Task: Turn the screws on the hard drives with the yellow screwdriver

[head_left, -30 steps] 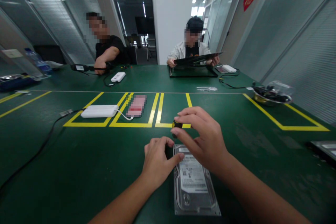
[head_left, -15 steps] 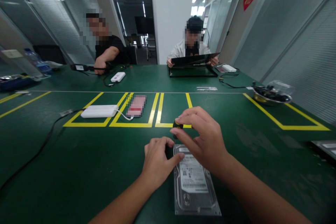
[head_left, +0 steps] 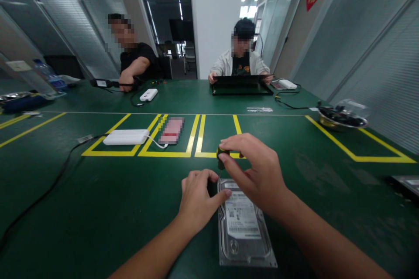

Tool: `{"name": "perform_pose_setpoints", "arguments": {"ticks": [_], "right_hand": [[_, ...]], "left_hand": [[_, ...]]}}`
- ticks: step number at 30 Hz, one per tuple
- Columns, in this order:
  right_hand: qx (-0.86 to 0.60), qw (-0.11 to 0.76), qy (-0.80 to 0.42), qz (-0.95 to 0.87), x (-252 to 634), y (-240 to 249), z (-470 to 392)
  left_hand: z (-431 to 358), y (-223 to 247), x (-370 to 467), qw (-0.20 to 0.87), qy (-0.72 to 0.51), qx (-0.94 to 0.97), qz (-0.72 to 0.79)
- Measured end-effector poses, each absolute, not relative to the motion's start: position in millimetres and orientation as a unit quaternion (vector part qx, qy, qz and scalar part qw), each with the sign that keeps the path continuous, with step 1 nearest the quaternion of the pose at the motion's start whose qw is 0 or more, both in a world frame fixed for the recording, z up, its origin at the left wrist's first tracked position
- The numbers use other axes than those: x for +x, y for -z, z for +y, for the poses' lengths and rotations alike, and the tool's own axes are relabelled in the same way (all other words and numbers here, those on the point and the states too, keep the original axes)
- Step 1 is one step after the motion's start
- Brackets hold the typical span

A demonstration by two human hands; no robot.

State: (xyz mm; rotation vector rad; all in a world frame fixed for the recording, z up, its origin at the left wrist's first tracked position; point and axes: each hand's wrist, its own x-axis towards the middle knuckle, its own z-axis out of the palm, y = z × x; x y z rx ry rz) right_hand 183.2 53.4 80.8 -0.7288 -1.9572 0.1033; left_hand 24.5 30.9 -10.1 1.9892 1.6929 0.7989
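A silver hard drive (head_left: pixel 244 246) with a white label lies flat on the green table in front of me. My left hand (head_left: pixel 201 196) grips its far left corner, thumb on the label and fingers along the edge. My right hand (head_left: pixel 253 168) pinches the dark handle of a small screwdriver (head_left: pixel 221 161) between thumb and fingers. The screwdriver stands nearly upright, its thin shaft pointing down at the drive's far left corner. Whether the tip sits in a screw is too small to tell.
Beyond the yellow tape marks, one person holds a black panel (head_left: pixel 242 85); another sits at the left. A white power bank (head_left: pixel 126 137) is cabled to a pink phone (head_left: pixel 172 130). A metal bowl (head_left: pixel 343 120) of dark parts and another drive (head_left: pixel 406 185) are at right.
My right fingers have shifted around the screwdriver handle, and more of it shows. My left hand keeps its hold. Across the table, the person's black panel has tipped lower.
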Motion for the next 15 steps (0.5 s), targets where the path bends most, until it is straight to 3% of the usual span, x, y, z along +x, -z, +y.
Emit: {"name": "perform_pose_setpoints", "arguments": {"ticks": [15], "right_hand": [[-0.301, 0.501, -0.041, -0.811, 182.2, -81.2, 53.5]], "left_hand": [[29.7, 9.6, 24.2, 0.209, -0.288, 0.712, 0.605]]}}
